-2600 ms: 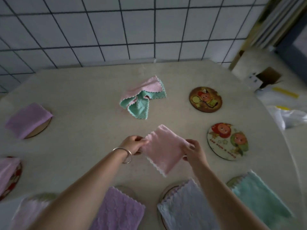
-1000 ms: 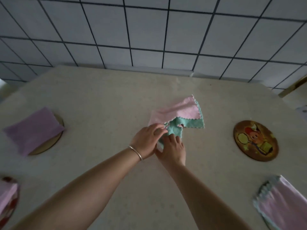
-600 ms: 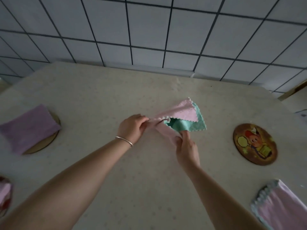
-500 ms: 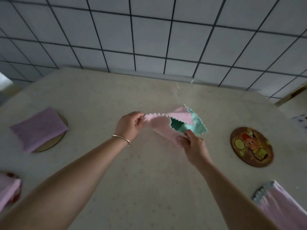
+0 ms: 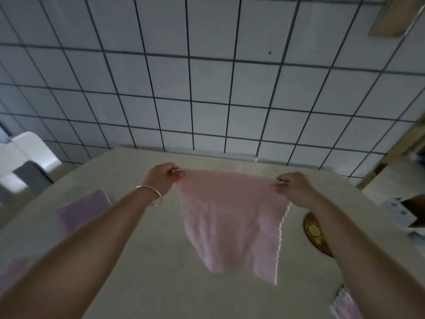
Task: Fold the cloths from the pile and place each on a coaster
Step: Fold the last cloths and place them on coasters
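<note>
A thin pink cloth with a scalloped edge (image 5: 230, 222) hung spread out in the air above the middle of the pale speckled tabletop (image 5: 151, 272), held up by its two top corners. The left hand (image 5: 162, 178), with a silver bangle (image 5: 150, 195) on its wrist, pinched the left corner between curled fingers (image 5: 178, 172) and thumb. The right hand (image 5: 294, 188) pinched the right corner in the same way, its fingers curled over the hem. The cloth's top edge ran nearly taut between the two hands, and the rest drooped loosely, its lower edge blurred.

Near the tabletop's left edge lay a folded lilac cloth (image 5: 84, 209); whatever was under it was not visible. Near the right edge a round brown wooden coaster with a yellow cartoon picture (image 5: 315, 236) lay bare, partly hidden behind the right forearm. At the tabletop's near right corner, part of a folded pink cloth with a pale blue fringe (image 5: 345, 302) showed. A white-tiled wall with dark grout (image 5: 207, 88) rose behind the far edge.
</note>
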